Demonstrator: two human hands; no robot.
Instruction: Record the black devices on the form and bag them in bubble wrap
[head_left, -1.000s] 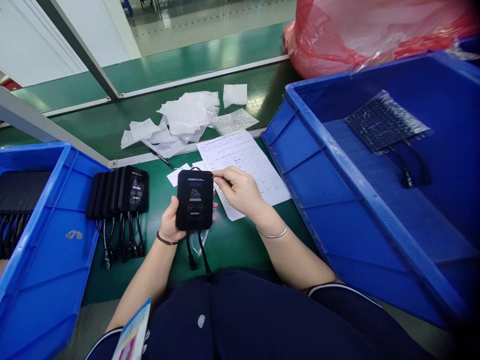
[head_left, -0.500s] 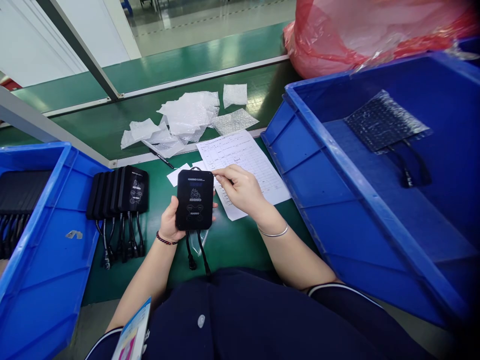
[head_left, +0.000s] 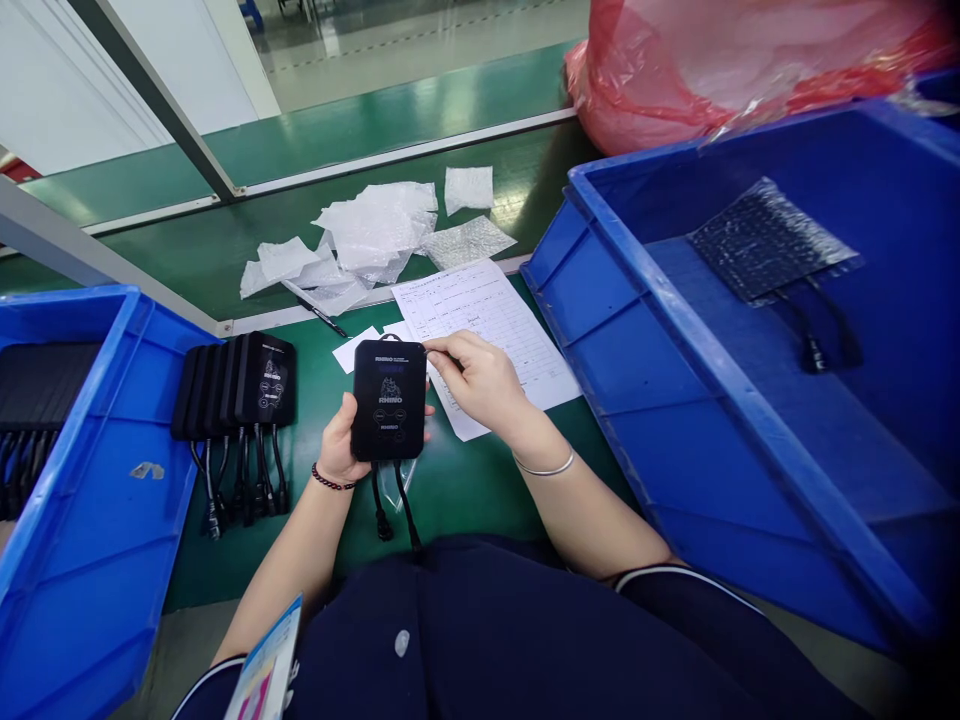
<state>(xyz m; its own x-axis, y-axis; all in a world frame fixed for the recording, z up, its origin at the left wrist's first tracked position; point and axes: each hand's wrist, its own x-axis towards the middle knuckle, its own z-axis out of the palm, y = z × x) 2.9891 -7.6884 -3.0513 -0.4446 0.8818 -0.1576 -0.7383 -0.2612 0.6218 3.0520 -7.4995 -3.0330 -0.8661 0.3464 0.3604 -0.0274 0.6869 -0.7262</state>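
Observation:
My left hand (head_left: 343, 440) is closed around a black RHINO control box (head_left: 388, 400), gripping it from the left and beneath, with fingertips showing past its right edge. The box faces up, and two short black cables (head_left: 405, 505) hang from its lower end. At the box's upper right corner, the thumb and forefinger of my right hand (head_left: 476, 375) are pinched together; whatever sits between them is too small to make out. A clear plastic piece (head_left: 396, 485) lies under the cables. To the left, several similar black boxes (head_left: 266, 380) stand in a row with cables hanging down.
A printed form (head_left: 517, 340) lies beyond my right hand, near a pen (head_left: 322, 318). Bubble wrap pouches (head_left: 379, 230) are heaped farther back. One blue bin (head_left: 630, 400) stands right, holding a wrapped box (head_left: 772, 240); another blue bin (head_left: 142, 520) stands left. A red plastic bag (head_left: 675, 80) sits behind.
Almost nothing differs. The view has shifted very slightly, and both hands keep their places on the control box.

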